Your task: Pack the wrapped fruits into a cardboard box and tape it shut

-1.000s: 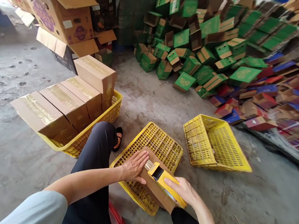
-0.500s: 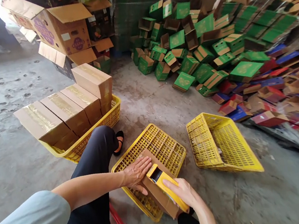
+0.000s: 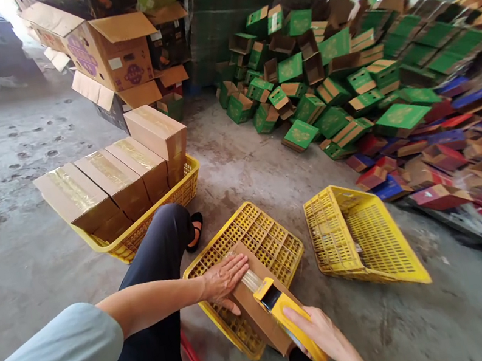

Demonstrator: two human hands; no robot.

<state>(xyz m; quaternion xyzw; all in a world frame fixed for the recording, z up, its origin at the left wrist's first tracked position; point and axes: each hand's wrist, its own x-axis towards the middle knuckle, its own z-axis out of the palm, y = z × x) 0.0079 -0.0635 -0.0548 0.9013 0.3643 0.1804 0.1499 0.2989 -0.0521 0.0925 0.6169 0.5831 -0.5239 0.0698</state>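
A brown cardboard box (image 3: 255,307) lies on an upturned yellow plastic crate (image 3: 272,230) between my legs. Flat on the far end of the box rests my left hand (image 3: 226,278), fingers stretched out. My right hand (image 3: 318,331) is wrapped round a yellow tape dispenser (image 3: 291,317), tilted over the box. A strip of clear tape (image 3: 251,280) runs from near my left fingertips to the dispenser's head. The roll inside the dispenser is mostly hidden.
At left, a yellow crate (image 3: 129,242) holds several taped cartons (image 3: 103,171). Another yellow crate (image 3: 366,239) lies on its side at right. Open cartons (image 3: 122,52) are stacked behind. Green boxes (image 3: 302,133) and red and blue boxes (image 3: 442,196) are heaped at far right.
My right hand has drawn the dispenser back along the box towards me, and a longer strip of tape shows. My left hand stays flat on the box. The view has shifted slightly.
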